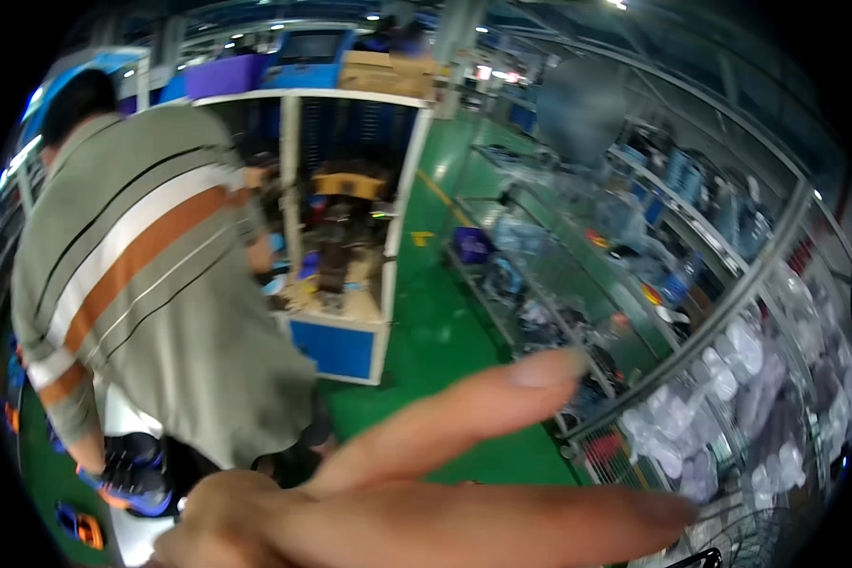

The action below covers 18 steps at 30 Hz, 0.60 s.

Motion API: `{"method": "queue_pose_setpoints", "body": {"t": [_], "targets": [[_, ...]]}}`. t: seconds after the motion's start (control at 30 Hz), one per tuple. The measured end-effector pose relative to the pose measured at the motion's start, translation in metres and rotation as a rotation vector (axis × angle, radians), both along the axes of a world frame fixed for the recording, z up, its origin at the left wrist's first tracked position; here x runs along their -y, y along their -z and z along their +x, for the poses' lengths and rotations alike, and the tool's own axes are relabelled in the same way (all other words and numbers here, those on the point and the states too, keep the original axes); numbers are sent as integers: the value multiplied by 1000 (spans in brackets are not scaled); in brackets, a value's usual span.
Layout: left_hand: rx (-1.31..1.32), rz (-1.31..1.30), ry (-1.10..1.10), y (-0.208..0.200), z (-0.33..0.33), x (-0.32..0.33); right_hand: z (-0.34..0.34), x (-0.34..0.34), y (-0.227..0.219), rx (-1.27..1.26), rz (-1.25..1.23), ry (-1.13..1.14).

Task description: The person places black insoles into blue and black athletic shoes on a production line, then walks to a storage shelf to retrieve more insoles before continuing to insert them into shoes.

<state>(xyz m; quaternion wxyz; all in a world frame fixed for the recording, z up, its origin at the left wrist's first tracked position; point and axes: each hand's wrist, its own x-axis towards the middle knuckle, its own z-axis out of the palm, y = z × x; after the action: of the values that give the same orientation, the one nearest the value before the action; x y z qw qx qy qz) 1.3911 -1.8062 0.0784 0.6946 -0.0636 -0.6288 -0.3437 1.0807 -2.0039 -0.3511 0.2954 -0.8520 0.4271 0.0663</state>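
Close to the camera, my left hand (379, 519) reaches in from the lower edge, its fingers stretched toward the right. Two of them are spread apart, with nothing between them, and their tips are blurred. My right hand is out of the picture. At the left a co-worker (161, 284) in a striped grey-green shirt stands with their back to me. Dark shoes (137, 466) with blue and orange parts are by that person's lowered hand. Another blue and orange shoe (89, 530) lies lower down.
Beyond the co-worker stands a cream-framed cabinet (385, 312) with cluttered shelves, a purple bin (225, 78) and a cardboard box (388, 74) on top. A metal rack (691, 383) with wrapped goods lines the right, beside bundled clear plastic (748, 360). The floor (431, 327) is green.
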Motion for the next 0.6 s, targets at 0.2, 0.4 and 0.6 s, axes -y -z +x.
{"method": "queue_pose_setpoints", "body": {"t": [0.2, 0.4, 0.6], "targets": [[133, 18, 251, -9, -33, 172, -47, 61, 24, 121, 134, 156], [296, 38, 170, 15, -72, 364, -40, 203, -40, 349, 144, 196], [358, 112, 397, 18, -142, 549, -173, 338, 7, 327, 84, 751]]}}
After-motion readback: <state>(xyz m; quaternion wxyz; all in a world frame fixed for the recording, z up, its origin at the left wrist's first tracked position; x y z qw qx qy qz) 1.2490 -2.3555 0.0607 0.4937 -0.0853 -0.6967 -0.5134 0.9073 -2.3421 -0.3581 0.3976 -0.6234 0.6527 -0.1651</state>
